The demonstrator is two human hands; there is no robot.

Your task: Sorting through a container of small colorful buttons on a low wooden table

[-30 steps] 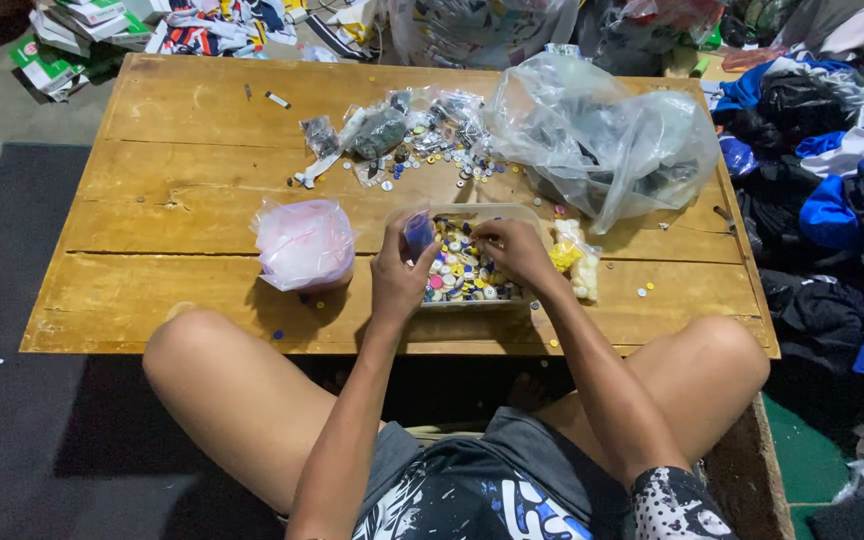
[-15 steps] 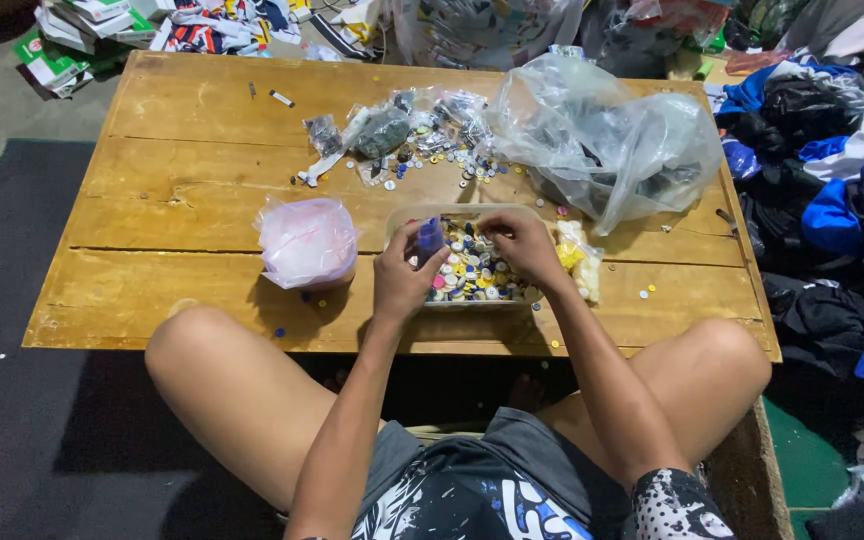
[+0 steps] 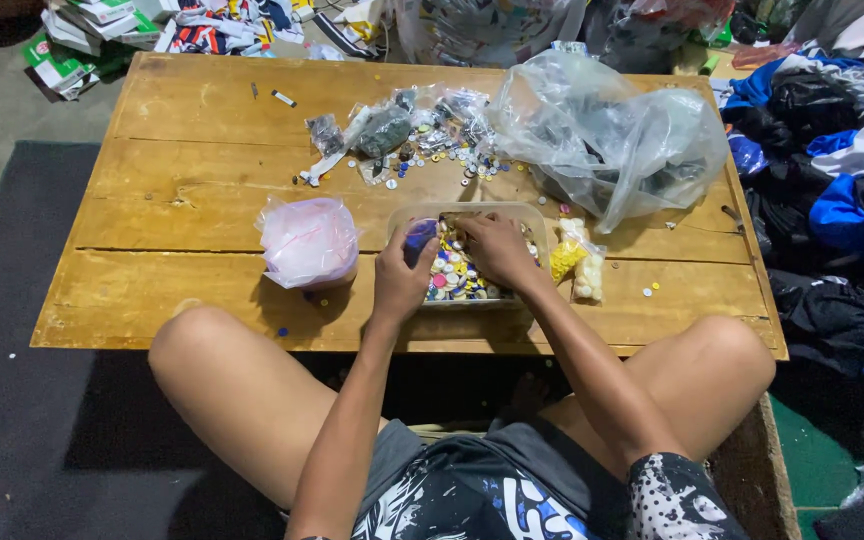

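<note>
Both hands in button tub, pink bag left, clear bag behind

Arms: both forearms are bare from elbow to wrist; no sleeve, watch, bracelet or glove is visible. The left hand and right hand carry no rings that can be made out.

Legs: both knees and thighs are bare.

Shorts: dark grey to black fabric. The centre panel carries a large printed graphic in white, blue and black, with bold rounded shapes. The panel over the right thigh is black with a dense scatter of small white flecks and a few pale pink marks. A plain grey band runs across the upper part of the garment, nearest the table edge.

Upper-body clothing: out of view.
</note>
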